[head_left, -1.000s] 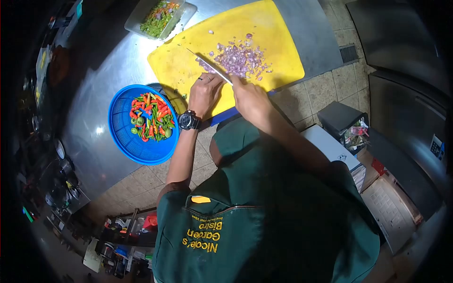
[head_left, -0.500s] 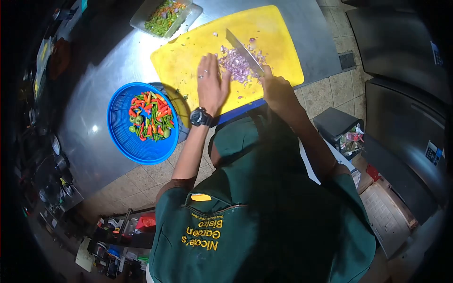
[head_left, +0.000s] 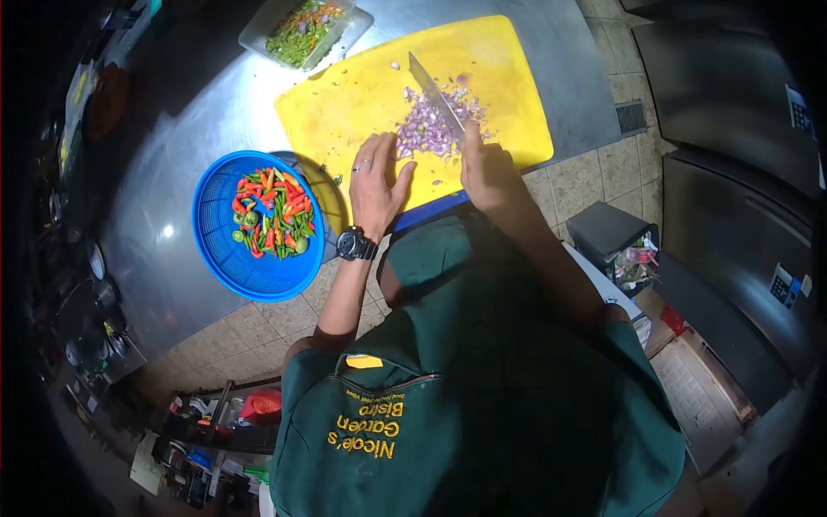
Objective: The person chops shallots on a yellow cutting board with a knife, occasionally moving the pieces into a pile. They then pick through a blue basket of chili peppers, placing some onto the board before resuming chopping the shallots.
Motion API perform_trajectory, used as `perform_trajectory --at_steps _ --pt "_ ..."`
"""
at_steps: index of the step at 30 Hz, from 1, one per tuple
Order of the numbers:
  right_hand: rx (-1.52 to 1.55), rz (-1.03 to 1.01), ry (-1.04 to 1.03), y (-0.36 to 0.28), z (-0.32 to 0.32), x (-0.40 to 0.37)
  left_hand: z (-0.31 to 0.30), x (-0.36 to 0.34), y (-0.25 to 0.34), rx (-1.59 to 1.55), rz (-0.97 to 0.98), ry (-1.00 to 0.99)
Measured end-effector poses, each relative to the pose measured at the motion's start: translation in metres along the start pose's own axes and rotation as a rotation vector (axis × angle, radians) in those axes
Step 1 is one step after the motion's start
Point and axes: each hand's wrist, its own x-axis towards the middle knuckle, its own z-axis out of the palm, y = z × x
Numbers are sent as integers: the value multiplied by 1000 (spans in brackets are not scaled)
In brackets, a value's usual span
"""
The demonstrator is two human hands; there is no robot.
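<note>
1. Our right grip [head_left: 491,177] is closed round the handle end of the knife [head_left: 438,95], fingers wrapped together, so we seem to control the blade from behind.
2. The blade slants away from us across the chopped purple onion [head_left: 428,136], its tip up and to the left. We cannot tell whether its edge touches the board.
3. Our left grip [head_left: 375,194] pinches nothing. Its fingers point away from us, fairly close together, with the thumb spread to the right. It lies over the board, just beside the onion's left side, apart from the blade; that gap probably keeps our fingers safe.
4. The onion lies in a loose heap on the yellow board [head_left: 508,77], in front of both our grips, likely because this spot is easy to reach. A few bits sit apart from the heap.
5. The board lies flat on the metal table [head_left: 172,284], close to our side, with a blue strip [head_left: 431,209] showing along its near edge.
6. Left of the board, the blue basket [head_left: 226,258] holds red and green chillies [head_left: 293,194] and a few round green fruits [head_left: 251,219]. Its high sides probably keep them gathered, away from the onion.
7. Beyond the board's far left corner, the clear tub [head_left: 251,40] holds chopped green and orange bits [head_left: 297,36], apparently walled off from the onion and within arm's reach.
</note>
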Motion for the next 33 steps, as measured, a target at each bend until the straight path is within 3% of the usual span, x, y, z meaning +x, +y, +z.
perform_trajectory --at_steps 2,4,8,10,11,16,20,25,28,33 --pt "-15 -52 37 1 10 2 -1 -3 -1 40 59 -25" --pt "-75 73 83 6 37 8 5 0 -2 18 71 -17" --pt "-17 11 -2 -2 14 4 10 11 -2 -24 111 9" --pt "14 -183 258 10 32 -6 9 11 -3 -74 92 20" --pt "9 -185 257 9 32 -4 9 12 -3 -78 91 23" --pt "-53 63 -35 -18 7 -1 4 19 -2 -115 49 -5" --pt "-115 79 19 -19 17 -2 7 25 2 -152 16 36" --pt "-30 107 -88 -28 -3 2 4 29 2 -176 -75 81" --pt "-160 132 -77 -14 33 10 4 29 -9 -78 7 15" --pt "-68 15 -87 -26 3 9 2 35 -15 -135 40 -67"
